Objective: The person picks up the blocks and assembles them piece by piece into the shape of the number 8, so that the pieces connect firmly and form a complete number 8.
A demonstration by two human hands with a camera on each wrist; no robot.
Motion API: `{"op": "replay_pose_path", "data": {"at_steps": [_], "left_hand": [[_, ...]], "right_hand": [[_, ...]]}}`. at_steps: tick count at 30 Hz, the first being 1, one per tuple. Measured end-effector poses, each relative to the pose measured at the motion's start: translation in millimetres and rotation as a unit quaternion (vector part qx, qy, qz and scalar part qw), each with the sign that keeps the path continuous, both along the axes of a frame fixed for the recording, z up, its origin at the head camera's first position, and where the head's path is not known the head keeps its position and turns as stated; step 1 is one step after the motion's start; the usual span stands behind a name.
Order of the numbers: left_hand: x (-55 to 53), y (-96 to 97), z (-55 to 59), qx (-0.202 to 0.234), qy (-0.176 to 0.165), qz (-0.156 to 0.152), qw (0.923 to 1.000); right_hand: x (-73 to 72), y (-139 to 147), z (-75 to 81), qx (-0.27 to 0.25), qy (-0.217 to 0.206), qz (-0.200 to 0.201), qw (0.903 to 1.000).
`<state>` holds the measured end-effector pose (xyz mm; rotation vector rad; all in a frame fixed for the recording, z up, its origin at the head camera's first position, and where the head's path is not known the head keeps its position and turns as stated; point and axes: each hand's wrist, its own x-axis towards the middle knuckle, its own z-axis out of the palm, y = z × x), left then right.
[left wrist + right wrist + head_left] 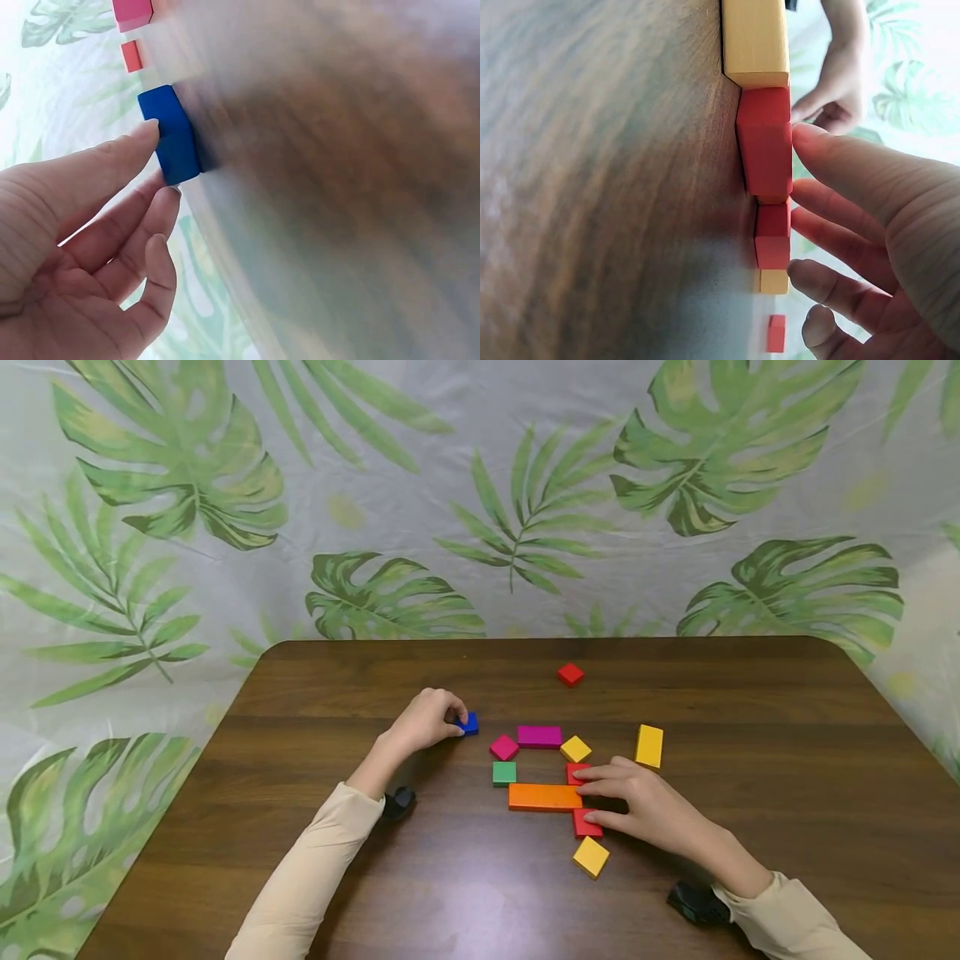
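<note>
My left hand (pixel 429 720) pinches a small blue block (pixel 171 139) between thumb and fingertips, at the left of the laid-out blocks. The block appears to sit on the table top. My right hand (pixel 637 802) rests its fingertips on the right side of the layout. Its thumb touches the lower red block (pixel 587 823), and other fingers lie on the upper red block (pixel 576 772) and at the right end of the long orange block (pixel 543 797). In the right wrist view the fingers look straight or slightly bent along the tops of the blocks.
Around them on the dark wooden table (pixel 337 685) lie a purple block (pixel 539 737), a pink block (pixel 504 747), a green block (pixel 504 774), yellow blocks (pixel 576 749) near and below the red ones, a yellow rectangular block (pixel 649 746) and a far red block (pixel 571 674).
</note>
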<state>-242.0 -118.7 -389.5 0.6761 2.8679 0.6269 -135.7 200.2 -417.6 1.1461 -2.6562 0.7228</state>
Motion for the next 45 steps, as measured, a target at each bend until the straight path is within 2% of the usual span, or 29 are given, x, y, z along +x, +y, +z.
{"op": "replay_pose_path", "data": {"at_steps": [16, 22, 34, 40, 45], "left_hand": [[30.5, -8.8, 0.3, -0.011, 0.006, -0.013, 0.9998], [42.4, -11.9, 1.1, 0.0, -0.009, -0.02, 0.9998], [55.7, -16.0, 5.5, 0.0, -0.003, -0.073, 0.9973], [64.6, -11.4, 8.7, -0.013, -0.009, -0.109, 0.9939], [75.0, -4.7, 8.4, -0.002, -0.01, -0.134, 0.991]], "right_hand": [[0.7, -0.8, -1.7, 0.012, -0.006, -0.003, 0.9999], [0.4, -0.4, -1.9, 0.007, -0.005, -0.002, 1.0], [-0.8, -0.2, 0.7, 0.001, 0.002, 0.0, 1.0], [-0.3, 0.2, 0.2, 0.001, 0.0, -0.002, 1.0], [0.1, 0.8, 0.5, 0.005, -0.003, -0.004, 1.0]]}}
